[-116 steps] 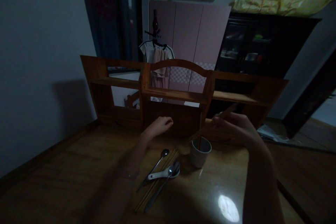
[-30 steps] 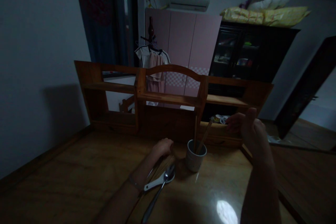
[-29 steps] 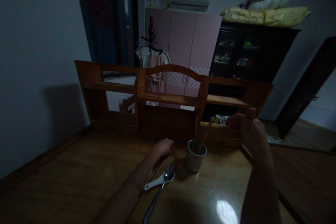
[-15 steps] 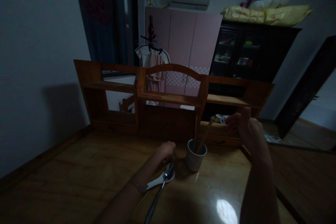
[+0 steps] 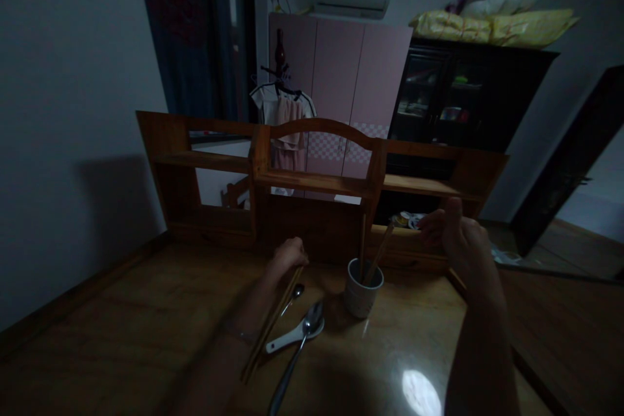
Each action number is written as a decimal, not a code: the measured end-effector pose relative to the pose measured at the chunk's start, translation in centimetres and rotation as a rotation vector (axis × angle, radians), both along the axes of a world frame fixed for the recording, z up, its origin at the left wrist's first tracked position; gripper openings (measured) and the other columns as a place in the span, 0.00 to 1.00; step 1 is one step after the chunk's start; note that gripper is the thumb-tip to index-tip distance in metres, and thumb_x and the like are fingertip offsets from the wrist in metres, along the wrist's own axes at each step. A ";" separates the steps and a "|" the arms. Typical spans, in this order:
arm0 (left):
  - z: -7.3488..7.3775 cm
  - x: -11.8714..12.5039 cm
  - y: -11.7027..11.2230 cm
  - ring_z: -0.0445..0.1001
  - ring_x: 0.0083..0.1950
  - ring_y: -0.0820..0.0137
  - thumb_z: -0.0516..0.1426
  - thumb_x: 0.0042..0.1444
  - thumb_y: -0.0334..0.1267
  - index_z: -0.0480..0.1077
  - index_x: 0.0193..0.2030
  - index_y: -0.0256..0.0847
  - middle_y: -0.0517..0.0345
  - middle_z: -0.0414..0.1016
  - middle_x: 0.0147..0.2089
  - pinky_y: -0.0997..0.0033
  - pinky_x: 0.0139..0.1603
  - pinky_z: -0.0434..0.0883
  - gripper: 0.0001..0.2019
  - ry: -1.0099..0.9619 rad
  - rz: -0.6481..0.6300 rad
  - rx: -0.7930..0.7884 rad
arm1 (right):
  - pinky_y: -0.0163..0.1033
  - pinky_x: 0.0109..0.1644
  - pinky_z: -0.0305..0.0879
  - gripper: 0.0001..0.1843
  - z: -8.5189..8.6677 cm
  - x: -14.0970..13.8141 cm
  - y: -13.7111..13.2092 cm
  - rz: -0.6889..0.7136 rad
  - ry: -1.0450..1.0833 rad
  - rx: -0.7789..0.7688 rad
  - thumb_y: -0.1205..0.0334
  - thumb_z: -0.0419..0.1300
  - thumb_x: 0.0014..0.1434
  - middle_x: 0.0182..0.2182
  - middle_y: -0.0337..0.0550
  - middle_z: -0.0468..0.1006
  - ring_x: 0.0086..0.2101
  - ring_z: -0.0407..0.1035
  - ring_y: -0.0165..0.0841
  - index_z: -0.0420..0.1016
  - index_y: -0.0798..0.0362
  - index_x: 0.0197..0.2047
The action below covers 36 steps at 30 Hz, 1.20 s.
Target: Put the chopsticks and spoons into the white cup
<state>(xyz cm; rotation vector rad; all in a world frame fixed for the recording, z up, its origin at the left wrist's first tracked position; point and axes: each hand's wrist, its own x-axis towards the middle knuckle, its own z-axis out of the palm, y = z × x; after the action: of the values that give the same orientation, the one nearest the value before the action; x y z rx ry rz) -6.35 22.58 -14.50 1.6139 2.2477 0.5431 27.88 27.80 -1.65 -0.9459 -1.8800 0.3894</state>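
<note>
My left hand [image 5: 288, 253] is closed round a pair of wooden chopsticks [image 5: 270, 328], lifted off the wooden table [image 5: 146, 331] and slanting back toward me. My right hand [image 5: 455, 234] hovers to the right of a white cup [image 5: 362, 289], fingers loosely curled, thumb up, nothing visible in it. Two chopsticks [image 5: 371, 253] stand in the cup. On the table by the cup lie a white ceramic spoon [image 5: 292, 338], a metal spoon [image 5: 295, 357] and a smaller metal spoon [image 5: 292, 294].
A low wooden shelf unit [image 5: 316, 175] stands along the table's back edge, with small items on its right ledge [image 5: 407, 221]. Behind it are a clothes rack [image 5: 283, 104], pink wardrobe and dark cabinet. A wall runs along the left. Lamp glare [image 5: 419, 393] shines on the table.
My left hand has picked the chopsticks up from beside the spoons and raised them. The smaller metal spoon is uncovered. My right hand has stayed almost still.
</note>
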 end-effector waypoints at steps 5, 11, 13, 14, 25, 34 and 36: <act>5.0 -4.9 -3.0 0.78 0.42 0.65 0.58 0.60 0.38 0.72 0.41 0.37 0.50 0.79 0.41 0.75 0.33 0.70 0.07 -0.002 0.191 0.229 | 0.38 0.30 0.63 0.38 0.4 -0.4 -0.6 -0.024 0.060 0.060 0.35 0.41 0.70 0.22 0.45 0.76 0.25 0.72 0.38 0.79 0.54 0.29; 11.1 -0.7 -8.0 0.77 0.44 0.62 0.57 0.60 0.41 0.71 0.42 0.43 0.56 0.79 0.42 0.70 0.41 0.69 0.07 0.044 0.187 0.868 | 0.33 0.28 0.61 0.25 0.6 -4.7 -3.1 0.223 0.014 0.129 0.45 0.53 0.70 0.23 0.39 0.75 0.25 0.70 0.33 0.77 0.55 0.30; 11.9 2.1 -8.4 0.77 0.43 0.63 0.58 0.59 0.39 0.72 0.41 0.43 0.57 0.79 0.42 0.70 0.43 0.69 0.05 -0.025 0.077 0.892 | 0.31 0.26 0.59 0.21 -0.3 -7.0 -3.8 0.400 -0.089 0.078 0.49 0.57 0.69 0.23 0.38 0.75 0.25 0.70 0.32 0.77 0.55 0.31; 11.9 3.2 -8.2 0.77 0.43 0.64 0.58 0.59 0.37 0.72 0.40 0.43 0.58 0.79 0.41 0.71 0.42 0.69 0.04 -0.057 0.016 0.889 | 0.31 0.27 0.59 0.17 -1.0 -8.2 -3.9 0.490 -0.138 0.048 0.51 0.58 0.68 0.25 0.38 0.75 0.25 0.70 0.31 0.77 0.55 0.34; 9.2 5.7 -4.8 0.76 0.39 0.68 0.60 0.56 0.33 0.74 0.38 0.42 0.60 0.78 0.36 0.74 0.40 0.67 0.03 -0.184 -0.252 0.752 | 0.31 0.29 0.62 0.07 -7.3 -13.8 -1.1 0.618 -0.279 -0.094 0.62 0.66 0.62 0.26 0.41 0.78 0.28 0.73 0.36 0.78 0.56 0.33; 9.2 3.9 -4.7 0.77 0.43 0.67 0.62 0.54 0.34 0.78 0.40 0.42 0.60 0.80 0.40 0.74 0.45 0.69 0.06 -0.287 -0.390 0.696 | 0.31 0.29 0.64 0.10 -8.3 -14.2 0.2 0.806 -0.211 -0.227 0.58 0.65 0.61 0.26 0.40 0.79 0.29 0.75 0.38 0.80 0.57 0.36; 9.3 3.6 -4.8 0.77 0.44 0.66 0.63 0.53 0.35 0.79 0.40 0.42 0.59 0.80 0.42 0.73 0.46 0.69 0.07 -0.305 -0.390 0.700 | 0.31 0.29 0.64 0.10 -8.2 -14.1 0.2 0.814 -0.207 -0.223 0.57 0.66 0.61 0.26 0.39 0.79 0.29 0.75 0.37 0.80 0.56 0.35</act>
<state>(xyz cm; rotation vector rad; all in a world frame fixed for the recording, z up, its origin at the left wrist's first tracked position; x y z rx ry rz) -2.75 17.74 -5.19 2.0288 1.5327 1.4523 13.74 27.99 -9.88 -0.3151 -2.3992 1.0288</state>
